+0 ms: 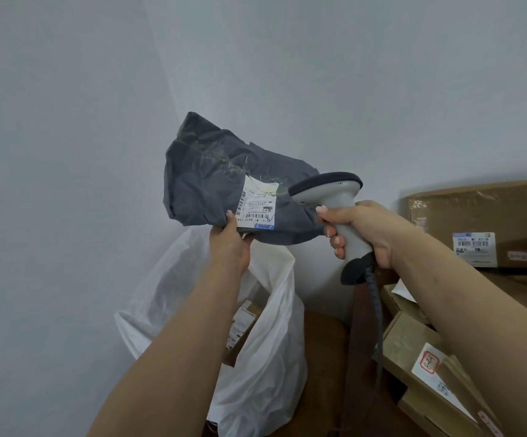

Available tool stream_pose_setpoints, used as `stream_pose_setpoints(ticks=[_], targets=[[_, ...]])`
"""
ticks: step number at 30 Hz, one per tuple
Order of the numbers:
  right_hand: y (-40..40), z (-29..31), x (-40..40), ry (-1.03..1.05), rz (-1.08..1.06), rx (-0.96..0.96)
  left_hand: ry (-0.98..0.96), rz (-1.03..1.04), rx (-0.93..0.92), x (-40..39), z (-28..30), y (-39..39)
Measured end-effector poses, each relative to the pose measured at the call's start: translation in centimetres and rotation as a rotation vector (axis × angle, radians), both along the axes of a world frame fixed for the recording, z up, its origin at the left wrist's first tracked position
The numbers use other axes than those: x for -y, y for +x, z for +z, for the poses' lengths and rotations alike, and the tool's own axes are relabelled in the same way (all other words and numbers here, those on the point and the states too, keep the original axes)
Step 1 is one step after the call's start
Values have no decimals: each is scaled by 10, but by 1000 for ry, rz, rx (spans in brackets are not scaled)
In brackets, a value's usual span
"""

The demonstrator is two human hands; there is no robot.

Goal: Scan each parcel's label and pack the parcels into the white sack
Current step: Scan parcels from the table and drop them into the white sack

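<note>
Overhead, grey parcel clears sack rim.

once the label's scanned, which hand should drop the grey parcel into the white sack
Left. The left hand already pinches the grey parcel directly above the white sack, whose mouth is open. The right hand is occupied gripping the scanner, off to the side.

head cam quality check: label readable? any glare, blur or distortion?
Head view: soft, even light with no hard shadows; the label on the grey parcel shows its barcode, but the small print is too blurred to read; faint sheen on the parcel's wrinkles; wide-angle bending stretches the forearms at the lower edge.
</note>
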State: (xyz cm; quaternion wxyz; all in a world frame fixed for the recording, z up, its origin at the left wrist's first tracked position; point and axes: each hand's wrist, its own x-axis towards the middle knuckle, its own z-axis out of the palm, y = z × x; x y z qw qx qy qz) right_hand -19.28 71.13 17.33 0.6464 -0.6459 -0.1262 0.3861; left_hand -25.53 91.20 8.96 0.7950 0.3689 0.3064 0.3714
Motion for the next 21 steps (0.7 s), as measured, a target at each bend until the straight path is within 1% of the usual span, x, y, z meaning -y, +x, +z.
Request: stream_pose_setpoints(ticks=[9,21], targets=[[-4,10,-7,-31,-9,-22,54,14,-23,2,-3,-2],[-6,-1,-23,-84,-5,-50,114,38,-89,-10,-12,-13]])
